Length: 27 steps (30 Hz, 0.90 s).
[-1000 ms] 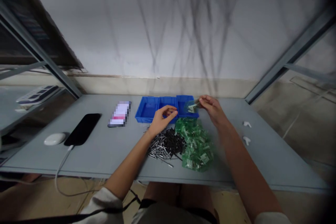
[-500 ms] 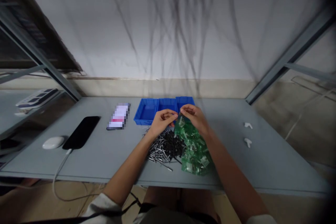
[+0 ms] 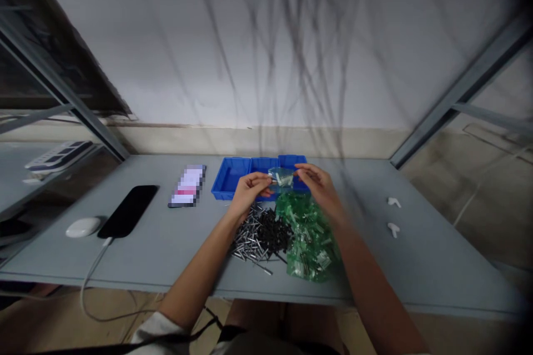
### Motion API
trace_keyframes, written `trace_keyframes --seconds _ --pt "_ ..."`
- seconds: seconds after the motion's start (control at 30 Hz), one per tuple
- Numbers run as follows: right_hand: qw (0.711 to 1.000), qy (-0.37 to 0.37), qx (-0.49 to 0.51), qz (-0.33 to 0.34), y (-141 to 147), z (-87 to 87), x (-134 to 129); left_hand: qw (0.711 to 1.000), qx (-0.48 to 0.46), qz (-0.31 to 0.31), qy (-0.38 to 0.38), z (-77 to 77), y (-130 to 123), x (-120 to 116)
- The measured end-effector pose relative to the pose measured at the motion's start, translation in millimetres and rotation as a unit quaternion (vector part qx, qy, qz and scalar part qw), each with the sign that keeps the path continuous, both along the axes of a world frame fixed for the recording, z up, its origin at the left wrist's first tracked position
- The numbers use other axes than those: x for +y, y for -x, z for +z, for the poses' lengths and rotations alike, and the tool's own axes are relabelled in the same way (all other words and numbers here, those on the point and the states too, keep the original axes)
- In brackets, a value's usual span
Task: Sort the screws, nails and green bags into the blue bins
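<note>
Between my hands, in front of the blue bins, is a small clear plastic bag with pale, slim pieces inside. My left hand pinches its left edge between thumb and fingers. With thumb and forefinger, my right hand grips the bag's right edge. Below my hands lies a green plastic bag filled with small clear packets. Left of it spreads a pile of silver metal pins, mixed at its right with small black pieces.
Three joined blue bins stand behind my hands. To the left on the grey table are a lit phone, a dark phone on a white cable and a white earbud case. Two white earbuds lie at right.
My hands have moved apart slightly, and the small clear bag now shows stretched between them, above the green bag. The piles and bins have stayed in place.
</note>
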State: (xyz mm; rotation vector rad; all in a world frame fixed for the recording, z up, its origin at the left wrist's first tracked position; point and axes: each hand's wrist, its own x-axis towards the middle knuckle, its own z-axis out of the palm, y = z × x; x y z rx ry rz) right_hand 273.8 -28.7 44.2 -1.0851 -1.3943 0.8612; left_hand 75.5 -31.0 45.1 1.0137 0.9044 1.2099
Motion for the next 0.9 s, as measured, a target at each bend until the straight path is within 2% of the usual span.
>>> trace_keyframes --seconds 0.13,0.27,0.37,0.53,0.73,0.9 --pt "0.997 0.055 0.015 0.045 -5.7 -3.8 -0.2 0.996 -0.073 0.050 0.026 -2.1 2.3 6.3" --pt "0.995 0.072 0.027 0.065 4.2 -9.3 -0.6 0.994 -0.085 0.045 0.054 -2.8 -1.1 6.4" --pt "0.995 0.072 0.046 0.056 11.0 -13.2 0.6 0.995 -0.078 0.036 0.052 -3.9 -3.4 4.8" --pt "0.995 0.072 0.058 0.027 12.1 -14.5 1.7 0.999 -0.029 0.032 0.005 -7.3 -3.5 3.2" --pt "1.000 0.017 0.016 0.000 7.0 -18.1 3.5 0.985 0.080 0.093 -0.119 -9.5 -2.7 5.0" --pt "1.000 -0.001 -0.013 0.002 4.2 -17.6 1.2 0.987 0.083 0.065 -0.122 -6.9 -1.7 4.5"
